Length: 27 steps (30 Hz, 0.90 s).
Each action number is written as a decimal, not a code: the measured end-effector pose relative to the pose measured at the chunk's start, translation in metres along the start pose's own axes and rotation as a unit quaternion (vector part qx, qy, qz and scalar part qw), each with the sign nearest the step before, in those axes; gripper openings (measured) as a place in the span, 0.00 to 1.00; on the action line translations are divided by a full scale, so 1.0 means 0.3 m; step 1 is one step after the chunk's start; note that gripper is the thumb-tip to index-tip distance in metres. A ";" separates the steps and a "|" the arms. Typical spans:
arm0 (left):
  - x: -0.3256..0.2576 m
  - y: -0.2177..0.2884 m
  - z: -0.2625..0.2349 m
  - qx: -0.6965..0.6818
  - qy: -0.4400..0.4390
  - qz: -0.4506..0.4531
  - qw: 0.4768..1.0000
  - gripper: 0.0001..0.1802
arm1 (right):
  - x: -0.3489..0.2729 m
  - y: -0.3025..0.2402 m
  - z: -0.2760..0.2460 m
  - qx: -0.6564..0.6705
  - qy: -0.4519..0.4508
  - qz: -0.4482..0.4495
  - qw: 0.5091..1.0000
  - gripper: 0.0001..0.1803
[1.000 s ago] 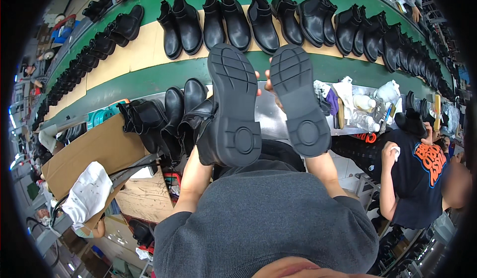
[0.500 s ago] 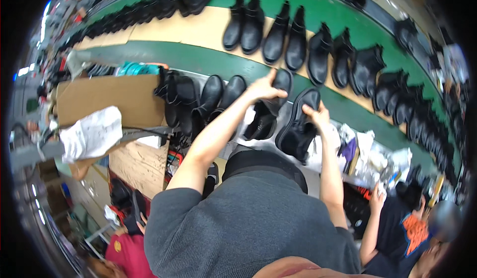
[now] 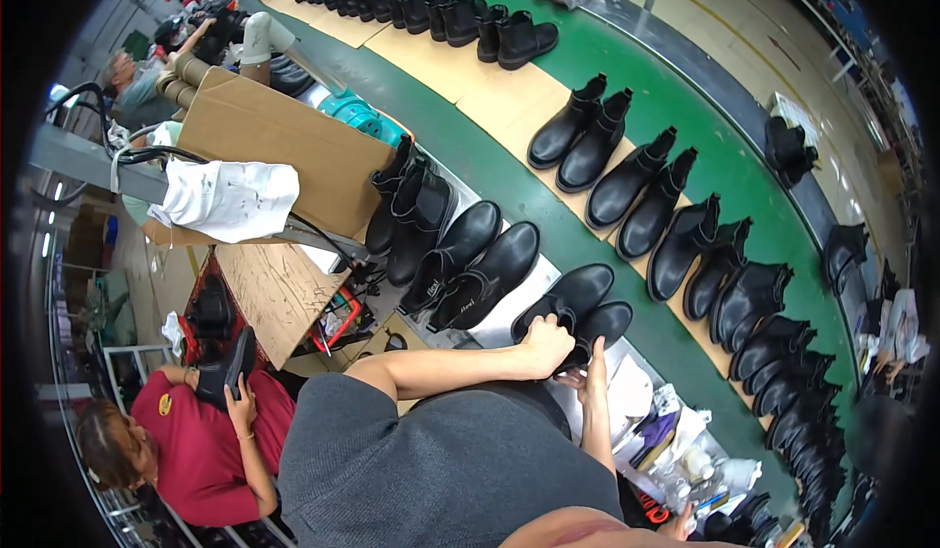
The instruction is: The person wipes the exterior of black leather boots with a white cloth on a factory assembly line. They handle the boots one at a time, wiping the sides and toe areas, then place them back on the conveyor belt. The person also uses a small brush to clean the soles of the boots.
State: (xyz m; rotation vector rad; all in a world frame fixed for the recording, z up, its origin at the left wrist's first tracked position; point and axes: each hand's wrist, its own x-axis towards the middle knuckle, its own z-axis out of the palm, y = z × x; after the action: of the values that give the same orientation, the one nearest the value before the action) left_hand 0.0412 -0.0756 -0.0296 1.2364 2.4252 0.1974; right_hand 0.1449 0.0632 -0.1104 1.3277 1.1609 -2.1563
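Just in front of me are two black leather ankle boots, toes pointing away. My right hand (image 3: 590, 380) is closed around the side of the right boot (image 3: 605, 324), its thumb up along the leather. Across the boots' uppers lies my left hand (image 3: 548, 345), its fingers curled tight at the right boot's shaft; their tips are hidden. Beside it, the left boot (image 3: 580, 288) rests on the pale bench top, its shaft partly covered by my hand. Another pair of black boots (image 3: 501, 263) lies to the left, pale print inside the openings.
Black boots (image 3: 627, 182) line tan card strips (image 3: 509, 105) on the green conveyor (image 3: 460, 146). A cardboard box (image 3: 284, 151) and white cloth (image 3: 230, 198) are left. Plastic bottles and wrappings (image 3: 697, 460) lie right. A co-worker in red (image 3: 211, 440) holds a boot lower left.
My view has turned right. The right boot has tipped from sole-showing to toe-forward. My left hand has moved from the left boot's toe to the right boot's shaft.
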 end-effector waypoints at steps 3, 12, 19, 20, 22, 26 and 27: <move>0.045 -0.079 -0.126 -0.035 0.026 0.043 0.998 0.09 | -0.076 -0.053 0.029 -0.026 0.036 -0.017 0.999 0.43; 0.278 -0.479 -0.911 0.094 0.313 -0.031 0.944 0.04 | -0.078 -0.078 -0.074 -0.476 0.180 -0.337 0.792 0.41; 0.969 -1.056 -1.032 0.246 0.354 -0.034 0.902 0.08 | -0.018 -0.028 -0.101 -0.635 0.152 -0.198 0.731 0.47; 1.042 -1.105 -1.010 0.241 0.343 -0.051 0.906 0.09 | -0.020 -0.025 -0.100 -0.636 0.147 -0.194 0.733 0.47; 1.170 -1.180 -0.930 0.220 0.295 -0.072 0.927 0.10 | -0.015 -0.023 -0.106 -0.622 0.137 -0.181 0.749 0.48; 1.273 -1.297 -0.705 0.166 0.194 -0.060 0.965 0.11 | -0.005 -0.016 -0.134 -0.609 0.110 -0.176 0.766 0.51; 1.303 -1.321 -0.726 0.085 0.190 -0.068 0.976 0.12 | -0.003 -0.012 -0.138 -0.601 0.106 -0.181 0.771 0.51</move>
State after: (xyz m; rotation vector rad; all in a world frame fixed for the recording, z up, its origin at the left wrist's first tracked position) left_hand -0.5487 0.0136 -0.0677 1.1843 2.8985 0.2049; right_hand 0.1667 0.0979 -0.1172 0.7167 2.4065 -0.8876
